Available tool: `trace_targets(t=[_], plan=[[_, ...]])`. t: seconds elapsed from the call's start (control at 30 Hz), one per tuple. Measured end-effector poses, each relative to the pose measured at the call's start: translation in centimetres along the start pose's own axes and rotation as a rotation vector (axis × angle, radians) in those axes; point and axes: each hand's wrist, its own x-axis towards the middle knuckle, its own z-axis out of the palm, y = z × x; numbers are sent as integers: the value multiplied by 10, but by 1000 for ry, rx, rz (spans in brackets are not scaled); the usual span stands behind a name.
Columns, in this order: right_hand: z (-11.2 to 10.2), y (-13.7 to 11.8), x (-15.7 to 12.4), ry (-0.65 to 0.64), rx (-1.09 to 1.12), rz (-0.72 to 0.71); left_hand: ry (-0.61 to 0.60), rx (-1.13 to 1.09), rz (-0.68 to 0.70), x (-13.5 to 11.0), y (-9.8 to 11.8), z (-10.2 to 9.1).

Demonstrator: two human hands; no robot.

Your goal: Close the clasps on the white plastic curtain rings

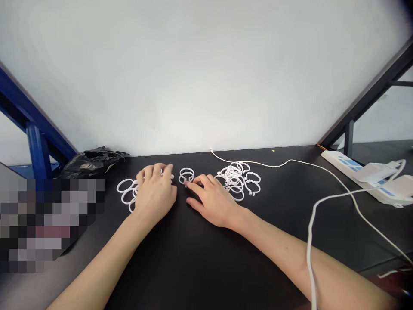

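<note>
My left hand [155, 188] lies palm down over a pile of white plastic rings [128, 192], covering part of it. Its fingers stretch forward and are slightly apart. Between my hands is a pair of overlapping white rings [186, 175], apart from the piles. My right hand [213, 199] rests to their right, with its index finger extended to their near edge and its thumb apart below. The other fingers bend, and I see nothing held. Just beyond that hand sits a second pile of tangled white rings [232, 176], some showing small clasp ends.
On the black table [180, 262], a white cable [290, 161] runs along the back and right. Another cable [310, 232] crosses over my right forearm. A white power strip [361, 176] with plugged-in adapters lies right. A black plastic bag [93, 162] is at back left, before a white wall [206, 77].
</note>
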Motion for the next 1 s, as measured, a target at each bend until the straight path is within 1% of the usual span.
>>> trace_targets(t=[0.07,0.13,0.27,0.4,0.53,0.63,0.7,0.83,0.93,1.0], plan=[[2,-1,2,1,-46,18,1,-72,122,0,5,-1],[3,0,3,12,-74,35,-5,-130,213,0,11,-4],[2,3,3,25,-89,46,-62,-216,293,-1,15,-7],[-2,4,2,39,-64,61,-139,-231,281,-1,12,-5],[-5,3,0,42,-38,71,-163,-213,272,0,11,-5],[-6,2,-2,54,-36,84,-129,-209,265,1,12,-7],[-6,3,-3,70,-49,89,-88,-206,229,1,12,-8],[-6,7,-5,140,-89,82,-23,-154,190,0,10,-8],[-6,10,-6,199,-96,87,-18,-134,189,0,9,-8],[-7,11,-6,223,-79,98,-34,-165,194,0,9,-8]])
